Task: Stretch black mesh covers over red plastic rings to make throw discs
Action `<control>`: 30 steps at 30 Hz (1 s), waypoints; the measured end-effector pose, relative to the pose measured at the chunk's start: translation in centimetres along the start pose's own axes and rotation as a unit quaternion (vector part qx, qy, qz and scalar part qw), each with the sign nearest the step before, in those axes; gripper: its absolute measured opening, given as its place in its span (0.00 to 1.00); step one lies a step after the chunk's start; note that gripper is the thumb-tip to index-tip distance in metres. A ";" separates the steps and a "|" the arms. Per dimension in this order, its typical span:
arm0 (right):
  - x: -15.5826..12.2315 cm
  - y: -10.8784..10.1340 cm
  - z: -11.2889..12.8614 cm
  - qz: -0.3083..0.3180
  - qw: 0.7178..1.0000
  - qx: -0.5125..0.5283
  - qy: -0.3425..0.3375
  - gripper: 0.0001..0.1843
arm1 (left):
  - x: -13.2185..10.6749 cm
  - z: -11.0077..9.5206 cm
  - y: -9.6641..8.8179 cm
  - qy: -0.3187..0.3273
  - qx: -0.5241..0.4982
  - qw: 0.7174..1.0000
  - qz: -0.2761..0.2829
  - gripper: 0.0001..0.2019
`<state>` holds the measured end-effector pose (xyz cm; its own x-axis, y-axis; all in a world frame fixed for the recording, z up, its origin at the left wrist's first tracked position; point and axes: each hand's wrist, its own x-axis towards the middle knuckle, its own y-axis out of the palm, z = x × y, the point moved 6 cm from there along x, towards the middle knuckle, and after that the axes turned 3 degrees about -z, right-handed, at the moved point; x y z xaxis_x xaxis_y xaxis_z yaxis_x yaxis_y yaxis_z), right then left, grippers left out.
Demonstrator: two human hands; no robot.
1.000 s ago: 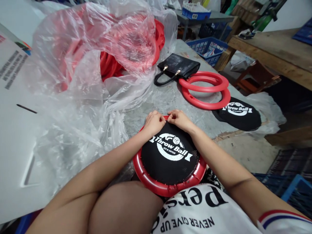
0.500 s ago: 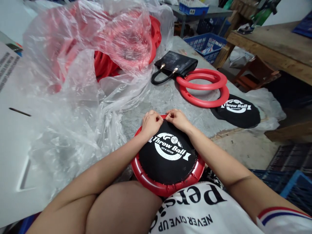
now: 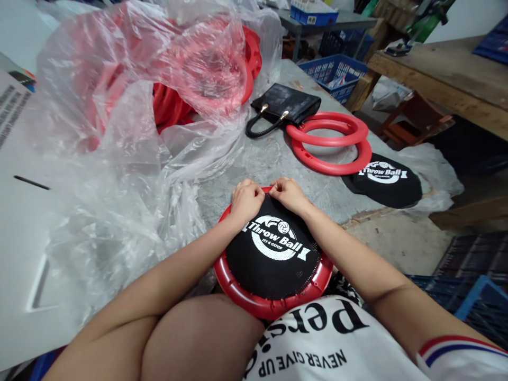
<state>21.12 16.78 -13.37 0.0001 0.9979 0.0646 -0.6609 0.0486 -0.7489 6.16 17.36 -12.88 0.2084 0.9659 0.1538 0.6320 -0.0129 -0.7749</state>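
A round black mesh disc (image 3: 257, 275) printed "Throw Ball" lies in a red plastic ring (image 3: 254, 307), which rests tilted between my lap and the table edge. My left hand (image 3: 246, 198) is closed at the far edge of the disc, its fingertips pinching the fabric by the ring. Right beside it, my right hand (image 3: 290, 194) pinches the same far edge, thumb and fingers together. The two hands nearly meet. Small holes run around the disc's margin, and the ring's near side shows beyond the fabric. The fingertips partly hide the far rim.
Clear plastic bags (image 3: 135, 106) with red rings inside cover the table's left. A black handbag (image 3: 288, 100) lies beside two loose red rings (image 3: 331, 170). More black discs (image 3: 391, 190) rest at the right edge. A white box (image 3: 24, 238) stands left; a blue crate (image 3: 337, 74) sits beyond.
Both hands stay at the far edge of the disc with almost the same grip. The view has shifted very slightly; nothing else visibly moved.
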 end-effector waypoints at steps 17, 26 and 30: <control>0.0 0.2 -0.5 0.003 0.999 0.040 -0.007 0.07 | -0.5 3.4 -2.8 -0.166 -0.404 0.887 -0.147 0.14; 0.0 0.5 -0.6 0.016 1.000 0.013 -0.020 0.07 | -1.8 3.6 -5.3 -0.150 -0.221 0.960 -0.089 0.11; 0.2 0.1 -0.3 0.044 0.999 -0.003 -0.006 0.12 | -3.3 1.4 -5.1 -0.014 0.044 0.999 0.022 0.06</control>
<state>21.28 17.04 -13.65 -0.0666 0.9978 0.0068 -0.6536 -0.0384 -0.7559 1.15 14.58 -10.28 0.2118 0.9719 0.1027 0.5552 -0.0332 -0.8311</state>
